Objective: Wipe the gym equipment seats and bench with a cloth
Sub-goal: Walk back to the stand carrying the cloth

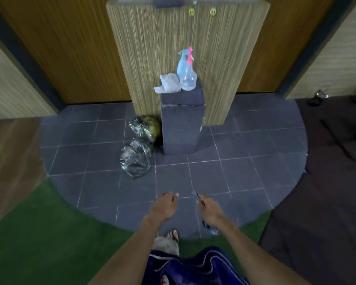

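Cloth (168, 83) and spray bottle (185, 74) side by side on dark block (181, 122). Left hand (165, 206) loosely open, empty. Right hand (209, 209) gripping something small, blurry.

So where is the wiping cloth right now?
The cloth lies centre frame on the dark pedestal, just left of the spray bottle.

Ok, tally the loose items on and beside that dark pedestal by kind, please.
Spray bottle: 1, standing on the pedestal
Cloth: 1, beside the bottle on top
Plastic bags: 2, on the floor at its left, one nearer the wall, one closer
Total: 4
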Demonstrator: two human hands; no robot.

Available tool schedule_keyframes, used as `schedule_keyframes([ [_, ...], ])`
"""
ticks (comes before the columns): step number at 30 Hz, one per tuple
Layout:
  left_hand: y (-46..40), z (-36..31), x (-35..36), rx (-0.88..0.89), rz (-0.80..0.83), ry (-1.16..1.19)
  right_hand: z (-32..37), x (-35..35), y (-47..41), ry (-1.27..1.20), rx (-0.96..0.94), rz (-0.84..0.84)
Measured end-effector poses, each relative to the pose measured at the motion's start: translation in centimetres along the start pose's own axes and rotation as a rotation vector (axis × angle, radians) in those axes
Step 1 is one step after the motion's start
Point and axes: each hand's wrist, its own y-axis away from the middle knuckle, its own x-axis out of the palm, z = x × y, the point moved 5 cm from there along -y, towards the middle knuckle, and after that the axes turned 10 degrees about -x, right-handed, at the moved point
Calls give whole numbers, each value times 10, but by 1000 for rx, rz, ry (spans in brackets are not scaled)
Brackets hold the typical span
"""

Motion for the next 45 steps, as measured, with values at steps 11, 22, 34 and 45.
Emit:
schedule_keyframes([
  [11,-241,-149,-179,24,-150,110,74,-148,-307,130,-161,104],
  [22,-444,-210,-279,-154,-409,188,94,-239,-594,596,-566,436],
  [34,-550,-185,-244,97,-512,-260,25,-204,-682,1053,-1295,542],
  [45,-501,-169,-268,32,-453,-158,108,-248,-633,839,-1095,346],
])
